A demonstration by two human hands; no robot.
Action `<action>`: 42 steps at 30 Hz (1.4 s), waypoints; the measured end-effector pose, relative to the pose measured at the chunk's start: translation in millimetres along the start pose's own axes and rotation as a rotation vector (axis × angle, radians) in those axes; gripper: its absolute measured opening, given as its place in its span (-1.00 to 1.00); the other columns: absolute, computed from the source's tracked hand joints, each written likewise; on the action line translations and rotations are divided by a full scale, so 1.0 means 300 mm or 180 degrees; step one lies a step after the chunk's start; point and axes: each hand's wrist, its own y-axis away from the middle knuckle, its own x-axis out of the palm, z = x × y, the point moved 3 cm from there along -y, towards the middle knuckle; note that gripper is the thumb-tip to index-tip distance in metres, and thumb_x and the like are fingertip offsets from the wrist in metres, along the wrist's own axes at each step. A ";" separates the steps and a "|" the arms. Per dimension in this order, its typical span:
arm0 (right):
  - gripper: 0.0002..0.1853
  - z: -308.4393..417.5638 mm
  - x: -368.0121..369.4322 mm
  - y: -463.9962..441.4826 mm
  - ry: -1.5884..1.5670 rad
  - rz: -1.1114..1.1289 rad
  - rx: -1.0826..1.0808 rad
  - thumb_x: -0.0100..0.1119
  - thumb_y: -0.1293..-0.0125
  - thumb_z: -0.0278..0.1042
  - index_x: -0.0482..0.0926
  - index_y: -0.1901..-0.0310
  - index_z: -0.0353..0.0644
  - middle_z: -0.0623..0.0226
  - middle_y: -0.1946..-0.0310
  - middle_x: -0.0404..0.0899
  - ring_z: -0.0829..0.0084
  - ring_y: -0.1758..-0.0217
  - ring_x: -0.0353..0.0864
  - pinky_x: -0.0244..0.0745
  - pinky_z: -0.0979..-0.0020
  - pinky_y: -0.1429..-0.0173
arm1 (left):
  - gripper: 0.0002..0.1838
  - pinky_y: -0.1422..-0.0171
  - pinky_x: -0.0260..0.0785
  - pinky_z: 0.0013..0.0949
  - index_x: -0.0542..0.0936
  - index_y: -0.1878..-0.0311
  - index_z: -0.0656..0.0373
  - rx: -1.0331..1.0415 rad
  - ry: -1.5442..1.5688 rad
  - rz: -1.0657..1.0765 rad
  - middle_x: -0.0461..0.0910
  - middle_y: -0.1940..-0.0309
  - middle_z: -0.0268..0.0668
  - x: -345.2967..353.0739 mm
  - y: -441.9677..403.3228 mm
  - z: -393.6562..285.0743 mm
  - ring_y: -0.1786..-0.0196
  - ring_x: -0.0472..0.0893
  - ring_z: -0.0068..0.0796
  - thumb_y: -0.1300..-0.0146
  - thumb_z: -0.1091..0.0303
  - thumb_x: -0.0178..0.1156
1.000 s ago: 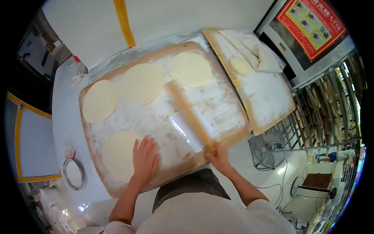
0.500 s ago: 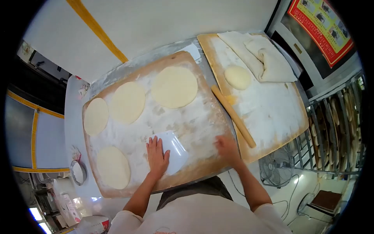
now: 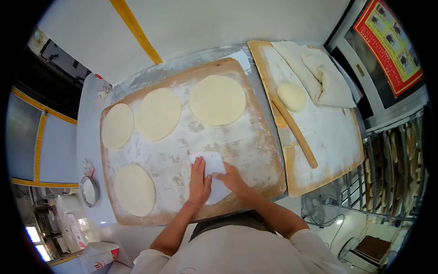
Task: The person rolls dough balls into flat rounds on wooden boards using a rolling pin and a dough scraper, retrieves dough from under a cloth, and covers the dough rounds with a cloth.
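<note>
Creams and chalky whites, sparked by yellow and red

The four dough rounds (image 3: 217, 99) are plain, even cream, and the dough ball (image 3: 291, 97) matches them. The large board (image 3: 269, 176) has tan-brown edges and a blotchy middle of white and beige-grey. The smaller board (image 3: 326, 148) is white inside a yellow-tan border. The rolling pin (image 3: 296, 131) is honey-brown, the flat sheet (image 3: 218, 192) plain white, the folded cloth (image 3: 315, 73) off-white. One orange-yellow stripe (image 3: 137, 32) crosses the pale grey wall (image 3: 251, 23). The poster (image 3: 388, 45) is red around a yellow panel patterned with small dark pictures.
</note>
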 end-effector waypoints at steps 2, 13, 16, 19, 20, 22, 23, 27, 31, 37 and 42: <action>-0.63 0.025 -0.142 0.038 -0.0650 -0.0302 0.0061 0.25 -0.24 -0.41 0.54 -0.08 -0.28 0.32 0.16 0.65 0.46 0.11 0.59 0.50 0.39 -0.02 | -0.24 -0.55 -0.33 0.27 0.23 -0.41 0.35 -0.0281 -0.1205 0.0457 0.07 -0.49 0.06 -0.035 -0.046 0.014 -0.55 0.02 0.04 -0.23 0.17 0.22; -0.46 -0.007 -1.342 0.255 -0.1804 -0.2893 -0.0224 0.19 -0.20 -0.68 0.39 -0.25 -0.36 0.22 0.02 0.60 0.45 0.05 0.61 0.56 0.43 -0.03 | -0.70 -0.47 0.07 0.10 0.57 -0.02 0.15 0.1131 0.0570 0.1106 0.42 -0.26 -0.12 0.352 -0.349 -0.327 -0.41 0.28 -0.06 -0.23 0.30 0.21; -0.50 -0.017 -1.572 0.215 -0.0876 -0.2982 -0.0538 0.19 -0.21 -0.67 0.41 -0.22 -0.39 0.23 0.05 0.61 0.49 0.06 0.60 0.55 0.45 0.00 | -0.76 -0.28 0.25 0.03 0.59 0.08 0.14 0.0620 0.0407 0.1259 0.56 0.00 -0.19 0.414 -0.633 -0.565 -0.20 0.45 -0.09 -0.21 0.30 0.20; -0.53 0.099 -1.641 0.124 -0.0377 -0.2455 -0.0284 0.18 -0.21 -0.67 0.44 -0.20 -0.38 0.25 0.10 0.63 0.47 0.09 0.61 0.53 0.47 0.01 | -0.82 0.03 0.37 -0.06 0.59 0.32 0.14 0.2837 0.0284 -0.0002 0.58 0.35 -0.20 0.597 -0.754 -0.874 0.18 0.57 -0.11 -0.20 0.22 0.18; -0.58 0.050 -1.662 0.064 -0.0202 -0.2361 -0.0633 0.19 -0.21 -0.63 0.48 -0.14 -0.36 0.29 0.16 0.64 0.47 0.16 0.62 0.53 0.47 0.06 | -0.84 0.05 0.38 -0.07 0.59 0.30 0.13 0.2734 0.0152 0.0378 0.57 0.34 -0.20 0.669 -0.753 -0.867 0.19 0.56 -0.11 -0.18 0.24 0.18; -0.64 0.086 -1.658 0.012 0.1113 -0.2386 -0.0061 0.22 -0.16 -0.61 0.55 -0.03 -0.33 0.22 0.19 0.68 0.43 0.19 0.65 0.52 0.42 0.07 | -0.86 0.10 0.41 -0.07 0.58 0.26 0.10 0.2490 -0.0094 0.1100 0.56 0.34 -0.20 0.793 -0.728 -0.849 0.20 0.54 -0.10 -0.15 0.28 0.19; -0.66 0.136 -1.645 -0.001 0.1554 -0.2339 0.0290 0.24 -0.15 -0.59 0.57 0.00 -0.33 0.18 0.18 0.69 0.41 0.18 0.66 0.52 0.40 0.06 | -0.85 0.07 0.40 -0.09 0.58 0.26 0.10 0.2232 -0.0321 0.1284 0.56 0.32 -0.20 0.807 -0.752 -0.842 0.18 0.53 -0.12 -0.14 0.29 0.19; -0.69 -0.052 -1.616 -0.117 0.0119 -0.2410 0.0271 0.26 -0.13 -0.52 0.59 0.04 -0.32 0.12 0.20 0.69 0.35 0.16 0.65 0.50 0.34 0.03 | -0.77 -0.04 0.37 -0.09 0.54 0.10 0.25 0.0884 -0.0203 0.0824 0.54 0.14 -0.08 0.728 -0.862 -0.765 0.04 0.50 -0.03 -0.23 0.34 0.13; -0.71 -0.086 -1.485 -0.135 0.0189 -0.2741 0.0462 0.26 -0.14 -0.49 0.58 0.08 -0.35 0.15 0.23 0.67 0.38 0.21 0.63 0.49 0.36 0.05 | -0.55 -0.29 0.31 -0.18 0.38 -0.24 0.33 0.0039 0.0907 -0.0388 0.48 -0.12 0.01 0.777 -1.063 -0.593 -0.14 0.50 -0.06 -0.34 0.36 0.08; -0.73 -0.195 -1.377 -0.041 -0.1315 -0.2948 0.0764 0.19 -0.15 -0.62 0.56 0.08 -0.42 0.28 0.24 0.63 0.49 0.26 0.54 0.44 0.43 0.15 | -0.58 -0.34 0.26 -0.29 0.42 -0.22 0.37 -0.0483 0.1778 0.0059 0.50 -0.13 -0.06 0.816 -1.147 -0.530 -0.19 0.48 -0.23 -0.42 0.28 0.05; -0.73 -0.078 -1.363 -0.332 -0.1711 -0.2765 0.0422 0.23 -0.15 -0.57 0.57 0.08 -0.39 0.32 0.21 0.64 0.50 0.19 0.56 0.45 0.45 0.05 | -0.55 -0.42 0.18 -0.33 0.39 -0.29 0.34 -0.0676 0.2208 0.0044 0.46 -0.23 -0.13 0.910 -1.186 -0.543 -0.30 0.41 -0.28 -0.45 0.27 0.02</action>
